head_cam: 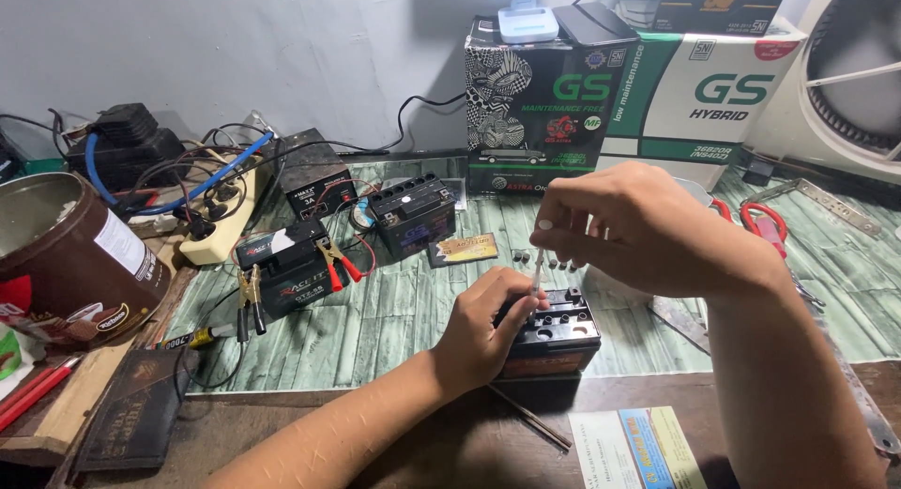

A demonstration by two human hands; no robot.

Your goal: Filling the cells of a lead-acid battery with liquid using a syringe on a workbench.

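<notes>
Pinched between thumb and forefinger of the right hand, a thin white tube stands almost upright, its lower tip dipping to the top of the small black battery just below. The grip is narrow and closed on the tube near its upper end, probably so the tip can be steered finely into one of the battery's top openings. Left hand wraps around the near-left side of that battery, fingers curled shut against the casing, seemingly to keep it from sliding on the table. So the battery sits under the pinch, touching the left palm, at the table's near edge. A printed card lies nearer, at the bottom. Further back, a row of small dark caps rests on the table. To the left, another battery carries red and yellow clamps. Beyond, two large battery boxes stand against the wall.
</notes>
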